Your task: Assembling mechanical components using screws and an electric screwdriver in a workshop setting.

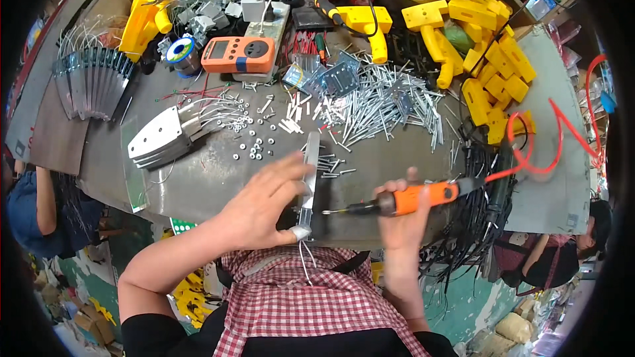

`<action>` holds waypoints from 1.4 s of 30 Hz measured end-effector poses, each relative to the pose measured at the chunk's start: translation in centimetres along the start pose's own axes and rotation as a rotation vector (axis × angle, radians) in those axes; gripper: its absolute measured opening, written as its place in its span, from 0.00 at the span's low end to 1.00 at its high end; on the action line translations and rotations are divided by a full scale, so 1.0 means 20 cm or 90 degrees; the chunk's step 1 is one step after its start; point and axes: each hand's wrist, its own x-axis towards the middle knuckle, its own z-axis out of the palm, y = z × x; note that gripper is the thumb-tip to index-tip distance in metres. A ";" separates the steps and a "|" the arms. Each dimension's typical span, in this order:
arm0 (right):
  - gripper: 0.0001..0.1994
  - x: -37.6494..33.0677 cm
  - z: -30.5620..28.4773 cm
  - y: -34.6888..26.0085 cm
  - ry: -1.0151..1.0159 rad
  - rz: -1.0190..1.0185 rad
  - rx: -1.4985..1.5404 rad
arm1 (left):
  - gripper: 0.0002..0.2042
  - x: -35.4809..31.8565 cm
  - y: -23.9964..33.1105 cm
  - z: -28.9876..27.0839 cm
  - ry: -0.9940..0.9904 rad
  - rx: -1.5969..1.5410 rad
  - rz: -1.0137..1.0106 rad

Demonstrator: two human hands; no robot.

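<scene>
At the near edge of the table, my left hand (268, 192) grips a long narrow metal strip (309, 178). It stands roughly upright in the view, and two white wires (306, 254) hang from its lower end toward my apron. The thumb, with something white on it, presses near that end, while the fingers lie along the strip's left side, slightly blurred. My right hand (405, 221) is closed around an orange power screwdriver (423, 199). Its thin bit (331, 211) points left at the strip's lower part, a small gap away. A red coiled hose (522, 166) runs from its rear.
Long screws (390, 109) are heaped beyond the strip, with small nuts (254, 149) to their left. White metal pieces with wires (159, 135), an orange meter (238, 55) and a solder spool (182, 53) lie left. Yellow housings (499, 69) and black cables (476, 211) are right.
</scene>
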 end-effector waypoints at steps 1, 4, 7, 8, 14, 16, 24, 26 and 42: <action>0.18 0.05 -0.02 -0.09 0.014 0.006 0.002 | 0.25 -0.02 -0.01 0.02 -0.003 -0.072 -0.002; 0.17 0.17 -0.07 -0.38 0.094 -0.219 -0.320 | 0.21 0.03 -0.10 -0.01 -0.044 0.035 0.098; 0.18 0.32 -0.21 -0.57 0.269 -0.433 -0.676 | 0.18 0.05 -0.13 -0.07 -0.048 0.150 0.179; 0.19 0.36 -0.25 -0.59 0.357 -0.534 -0.904 | 0.16 0.06 -0.14 -0.09 -0.051 0.223 0.226; 0.13 0.61 0.09 -0.22 -0.041 -0.683 -1.257 | 0.15 0.05 -0.20 -0.12 0.158 0.111 0.257; 0.09 0.73 0.08 -0.21 0.006 -0.594 -1.276 | 0.17 -0.06 -0.18 -0.22 0.349 0.006 0.062; 0.05 0.87 -0.04 -0.19 0.005 -0.602 -1.182 | 0.25 -0.87 -0.75 -0.65 0.555 0.390 -0.740; 0.06 0.89 -0.04 -0.19 0.031 -0.608 -1.191 | 0.22 -1.02 -0.90 -0.62 0.447 0.472 -0.785; 0.06 -0.08 0.06 0.07 -0.316 -0.265 -1.101 | 0.20 -0.40 -0.23 -0.29 0.433 -0.399 -0.293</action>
